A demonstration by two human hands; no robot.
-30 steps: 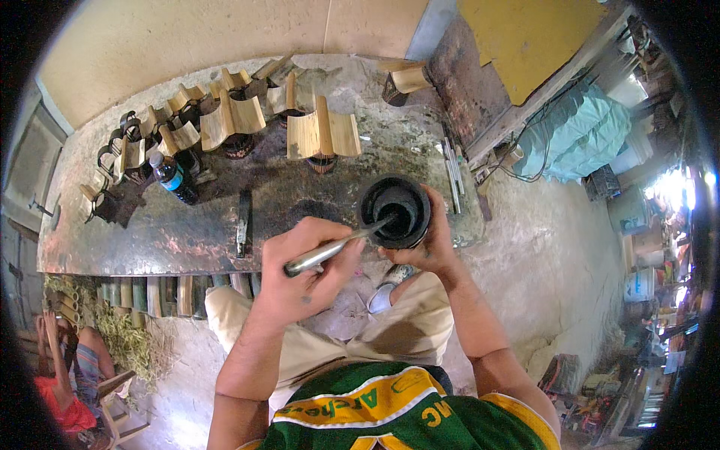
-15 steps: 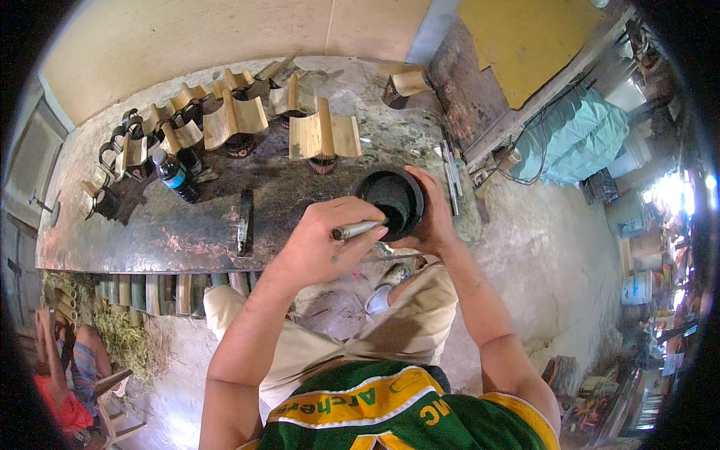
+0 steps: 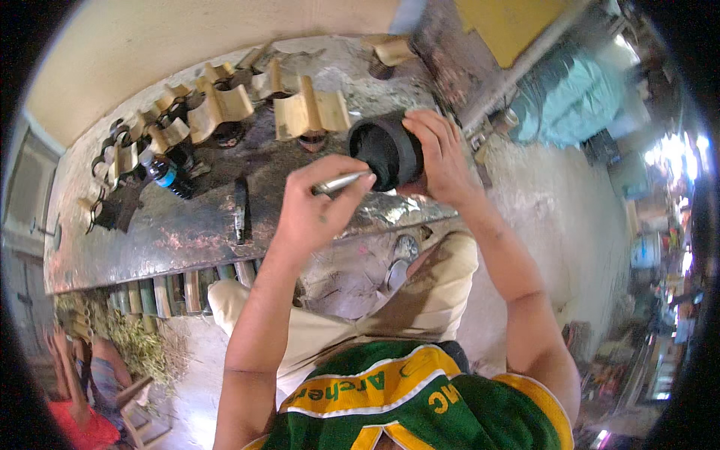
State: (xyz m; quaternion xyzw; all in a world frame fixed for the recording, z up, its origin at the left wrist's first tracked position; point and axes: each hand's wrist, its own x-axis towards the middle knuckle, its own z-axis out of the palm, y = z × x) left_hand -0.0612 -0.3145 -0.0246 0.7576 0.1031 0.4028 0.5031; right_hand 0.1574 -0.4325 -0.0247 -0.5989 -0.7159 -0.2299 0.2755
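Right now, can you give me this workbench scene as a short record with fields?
Left hand: holds a slim metal tool, tip at the pot's mouth
Right hand: grips a black round pot, tilted on its side
Bench: dark, stained slab
On bench: tan curved pieces, blue-capped bottle, dark flat tool

Counts around the black pot

One black pot [image 3: 386, 150], one metal tool [image 3: 341, 182] just beside it, and one blue-capped bottle [image 3: 166, 174] and one dark flat tool [image 3: 241, 210] further left on the tabletop [image 3: 180, 232]; the bamboo pieces behind are too clustered to count.
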